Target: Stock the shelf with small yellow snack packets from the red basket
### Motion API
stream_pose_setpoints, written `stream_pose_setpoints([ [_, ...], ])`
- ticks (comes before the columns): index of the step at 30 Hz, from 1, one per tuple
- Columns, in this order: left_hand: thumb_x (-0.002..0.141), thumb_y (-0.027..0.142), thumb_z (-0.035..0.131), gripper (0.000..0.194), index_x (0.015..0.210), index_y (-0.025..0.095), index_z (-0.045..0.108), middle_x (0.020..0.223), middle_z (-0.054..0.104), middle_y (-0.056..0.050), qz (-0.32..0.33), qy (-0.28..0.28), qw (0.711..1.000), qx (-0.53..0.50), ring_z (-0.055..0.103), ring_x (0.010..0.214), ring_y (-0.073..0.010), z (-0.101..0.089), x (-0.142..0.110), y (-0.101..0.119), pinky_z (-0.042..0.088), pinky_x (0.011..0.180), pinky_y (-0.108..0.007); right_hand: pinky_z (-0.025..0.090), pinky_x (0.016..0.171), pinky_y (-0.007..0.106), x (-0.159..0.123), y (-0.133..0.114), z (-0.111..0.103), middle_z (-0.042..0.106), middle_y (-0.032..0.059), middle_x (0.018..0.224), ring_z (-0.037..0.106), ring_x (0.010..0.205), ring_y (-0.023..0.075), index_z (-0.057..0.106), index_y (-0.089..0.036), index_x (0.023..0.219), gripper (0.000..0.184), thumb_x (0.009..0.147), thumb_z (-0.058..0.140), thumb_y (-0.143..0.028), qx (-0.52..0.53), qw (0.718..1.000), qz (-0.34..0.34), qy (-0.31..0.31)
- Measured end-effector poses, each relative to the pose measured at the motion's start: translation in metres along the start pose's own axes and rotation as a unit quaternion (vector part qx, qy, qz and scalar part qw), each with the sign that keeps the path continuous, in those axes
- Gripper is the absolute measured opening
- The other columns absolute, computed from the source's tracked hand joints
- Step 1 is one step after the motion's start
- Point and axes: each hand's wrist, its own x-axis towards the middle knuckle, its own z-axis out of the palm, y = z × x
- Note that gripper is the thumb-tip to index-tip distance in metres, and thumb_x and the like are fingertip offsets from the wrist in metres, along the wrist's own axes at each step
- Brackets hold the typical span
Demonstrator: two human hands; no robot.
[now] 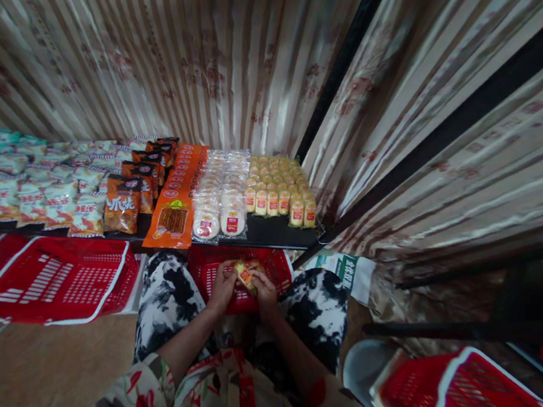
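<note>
Between my two hands is a small yellow wrapped snack cake (244,275) with a red and white label. My left hand (223,287) pinches its left side, and my right hand (264,290) grips its right side. Both hands are over a red plastic basket (204,267) between my knees. Just beyond, on a black shelf (275,228), stand rows of similar yellow snack cakes (277,192). Left of those lie stacks of white round crackers (215,198) in clear wrap.
An orange snack packet (172,197), brown bags (123,204) and white bags (59,203) line the shelf leftward. Red baskets (60,280) sit below it. A black pole (350,44) slants at the right before striped curtains. Another red basket (459,386) stands at lower right.
</note>
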Motion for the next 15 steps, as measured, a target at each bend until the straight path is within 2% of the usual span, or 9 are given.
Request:
stream_pose_setpoints([
  [3,0.079,0.03,0.05,0.028,0.105,0.018,0.052,0.07,0.06,0.001,-0.024,-0.005,1.0,0.003,0.058,0.055,-0.0114,-0.002,-0.001,0.002,0.04,0.045,-0.019,0.051,0.061,0.031,0.0,0.001,-0.002,0.071,0.0028,0.07,0.063,0.061,0.0201,0.069,-0.022,0.073,0.023,0.056,0.059,-0.035,0.03,0.999,0.023,0.008],
  [8,0.076,0.036,0.053,0.022,0.084,0.016,0.057,0.067,0.061,0.001,-0.038,-0.02,0.999,0.008,0.057,0.053,-0.0111,-0.005,-0.004,0.004,0.038,0.044,-0.018,0.049,0.065,0.031,0.007,0.013,-0.01,0.072,0.0044,0.076,0.063,0.069,0.0202,0.072,-0.019,0.073,0.026,0.058,0.057,-0.035,-0.026,1.0,-0.001,0.015],
  [15,0.069,0.046,0.059,0.029,0.072,0.017,0.054,0.056,0.057,0.004,-0.046,-0.043,0.998,0.025,0.053,0.048,-0.0104,-0.011,-0.007,0.001,0.038,0.045,-0.02,0.046,0.083,0.034,0.009,0.012,-0.017,0.071,0.0036,0.081,0.06,0.086,0.021,0.073,-0.021,0.071,0.023,0.064,0.053,-0.031,-0.139,0.985,-0.104,0.0],
])
